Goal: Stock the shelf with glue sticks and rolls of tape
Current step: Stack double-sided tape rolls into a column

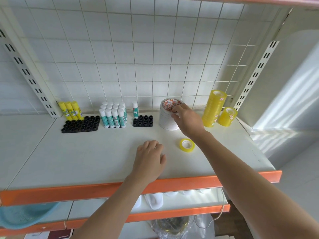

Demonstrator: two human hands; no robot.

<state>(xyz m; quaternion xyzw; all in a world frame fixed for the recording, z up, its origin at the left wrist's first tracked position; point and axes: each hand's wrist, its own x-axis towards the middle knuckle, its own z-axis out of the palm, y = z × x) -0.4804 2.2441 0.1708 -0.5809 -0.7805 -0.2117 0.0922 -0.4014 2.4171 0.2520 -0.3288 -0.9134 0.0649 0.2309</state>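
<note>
White shelf [86,152] with orange front edge; yellow glue sticks [70,110], teal-and-white glue sticks [113,116], black holders [81,124], yellow tape rolls [214,107].

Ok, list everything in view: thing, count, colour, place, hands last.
yellow glue sticks: three, yellow, back left in the large black holder
teal glue sticks: about a dozen, white and teal, centre back
single glue stick: one, white and teal, in the small black holder
white tape stack: one, white, orange-printed core, right of centre
tall yellow tape stack: one, back right
short yellow tape stack: one, beside the tall one
loose tape roll: one, yellow, lying flat mid-shelf
shelf: white, orange front edge
left hand: resting on the shelf
right hand: gripping the white stack's top
</note>
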